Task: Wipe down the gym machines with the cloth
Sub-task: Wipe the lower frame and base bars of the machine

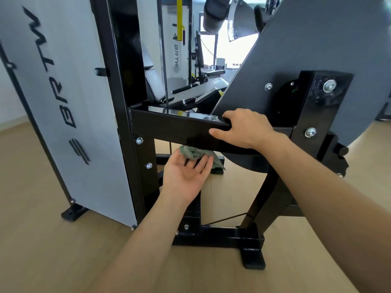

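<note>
One green cloth (191,153) is pressed up under one black crossbar (169,125) by the left hand (188,175), fingers spread; the right hand (245,129) curls its fingers over the black crossbar.

Grey-green cloth (197,154) under glossy black crossbar (175,125). Light grey panel (69,102) left of crossbar, black lettering. Dark grey cover (328,39) right of it. Yellow strap (179,17) above it. Floor (42,250) below: light wood-grain.

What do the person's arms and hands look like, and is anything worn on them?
The left hand and right hand wear no gloves, and no watch, ring or bracelet shows. Both arms are bare to the picture's edge; no sleeves appear.
</note>
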Motion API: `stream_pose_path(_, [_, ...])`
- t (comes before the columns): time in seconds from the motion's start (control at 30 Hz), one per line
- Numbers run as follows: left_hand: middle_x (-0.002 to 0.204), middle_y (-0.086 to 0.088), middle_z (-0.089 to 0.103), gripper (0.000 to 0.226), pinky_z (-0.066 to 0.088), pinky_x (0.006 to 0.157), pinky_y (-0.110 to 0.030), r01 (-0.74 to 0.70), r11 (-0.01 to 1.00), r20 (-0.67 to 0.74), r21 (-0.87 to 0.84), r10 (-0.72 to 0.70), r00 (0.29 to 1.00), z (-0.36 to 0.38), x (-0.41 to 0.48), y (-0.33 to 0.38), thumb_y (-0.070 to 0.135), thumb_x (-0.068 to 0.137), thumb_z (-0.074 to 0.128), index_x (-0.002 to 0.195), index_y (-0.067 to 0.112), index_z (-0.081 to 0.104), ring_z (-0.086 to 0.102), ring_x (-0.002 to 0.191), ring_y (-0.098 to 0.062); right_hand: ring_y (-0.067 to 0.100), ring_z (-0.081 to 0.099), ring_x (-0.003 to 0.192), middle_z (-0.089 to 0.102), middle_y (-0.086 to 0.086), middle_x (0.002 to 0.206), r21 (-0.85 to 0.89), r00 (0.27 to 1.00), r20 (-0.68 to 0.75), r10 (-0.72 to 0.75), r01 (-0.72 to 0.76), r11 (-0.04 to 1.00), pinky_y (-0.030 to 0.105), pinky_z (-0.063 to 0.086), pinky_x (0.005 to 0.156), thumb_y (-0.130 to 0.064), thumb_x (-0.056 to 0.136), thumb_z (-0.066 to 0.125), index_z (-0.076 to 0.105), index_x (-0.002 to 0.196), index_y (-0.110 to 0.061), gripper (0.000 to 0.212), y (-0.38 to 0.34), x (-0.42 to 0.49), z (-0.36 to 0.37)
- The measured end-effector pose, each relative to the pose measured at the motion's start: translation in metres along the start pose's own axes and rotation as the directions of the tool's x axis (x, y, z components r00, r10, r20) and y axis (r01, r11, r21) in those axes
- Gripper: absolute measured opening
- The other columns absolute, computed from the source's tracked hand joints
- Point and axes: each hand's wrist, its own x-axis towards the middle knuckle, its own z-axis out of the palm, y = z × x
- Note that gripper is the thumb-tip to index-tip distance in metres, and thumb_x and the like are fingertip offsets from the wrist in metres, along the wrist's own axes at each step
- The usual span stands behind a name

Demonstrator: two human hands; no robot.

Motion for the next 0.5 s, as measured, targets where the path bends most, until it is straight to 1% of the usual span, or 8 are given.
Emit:
stream_pose_path(0.1, [0.136, -0.023, 0.06, 0.042, 0.052, 0.1, -0.057, -0.057, 0.998, -0.002, -0.012, 0.057, 0.998, -0.007, 0.006, 0.016, 0.035, 0.102, 0.053, 0.133, 0.009, 0.059, 0.057, 0.122, -0.044, 0.02, 0.049, 0.083, 0.057, -0.005, 0.093, 0.005, 1.0, -0.005, 0.014, -0.014, 1.0, 0.034, 0.036, 0.067, -0.079, 0.085, 0.045, 0.064, 0.111, -0.027, 0.061, 0.0, 0.001, 0.001])
stream_pose_path(0.23, [0.141, -0.018, 0.057, 0.049, 0.05, 0.101, -0.057, -0.137, 0.99, -0.037, -0.041, 0.135, 0.99, -0.014, 0.018, 0.048, 0.046, 0.101, 0.051, 0.141, 0.017, 0.054, 0.052, 0.131, -0.042, 0.02, 0.052, 0.085, 0.06, -0.004, 0.097, -0.001, 1.0, -0.015, 0.022, -0.022, 1.0, 0.034, 0.038, 0.067, -0.08, 0.085, 0.044, 0.064, 0.115, -0.027, 0.064, 0.001, 0.001, 0.004])
stream_pose_path(0.37, [0.144, -0.015, 0.056, 0.054, 0.044, 0.109, -0.056, -0.246, 0.966, -0.054, -0.075, 0.243, 0.969, -0.021, 0.025, 0.078, 0.052, 0.1, 0.051, 0.145, 0.02, 0.052, 0.049, 0.136, -0.04, 0.02, 0.051, 0.083, 0.057, -0.004, 0.092, 0.005, 0.999, -0.026, 0.033, -0.033, 0.999, 0.034, 0.038, 0.066, -0.081, 0.084, 0.044, 0.065, 0.11, -0.029, 0.062, 0.001, 0.002, 0.006])
stream_pose_path(0.43, [0.143, -0.013, 0.058, 0.052, 0.043, 0.11, -0.054, -0.283, 0.956, -0.044, -0.074, 0.281, 0.959, -0.023, 0.028, 0.086, 0.051, 0.101, 0.051, 0.142, 0.02, 0.055, 0.05, 0.136, -0.038, 0.02, 0.05, 0.084, 0.057, -0.004, 0.094, 0.007, 0.999, -0.027, 0.04, -0.04, 0.999, 0.035, 0.039, 0.068, -0.081, 0.084, 0.044, 0.064, 0.111, -0.029, 0.063, 0.001, 0.002, 0.006])
stream_pose_path(0.5, [0.138, -0.011, 0.063, 0.045, 0.045, 0.109, -0.052, -0.277, 0.96, -0.046, -0.044, 0.275, 0.96, -0.023, 0.03, 0.083, 0.049, 0.101, 0.053, 0.135, 0.02, 0.061, 0.056, 0.129, -0.036, 0.021, 0.05, 0.085, 0.058, -0.003, 0.096, 0.008, 0.999, -0.035, 0.034, -0.034, 0.999, 0.035, 0.038, 0.068, -0.081, 0.084, 0.044, 0.064, 0.112, -0.028, 0.063, 0.0, 0.001, 0.005])
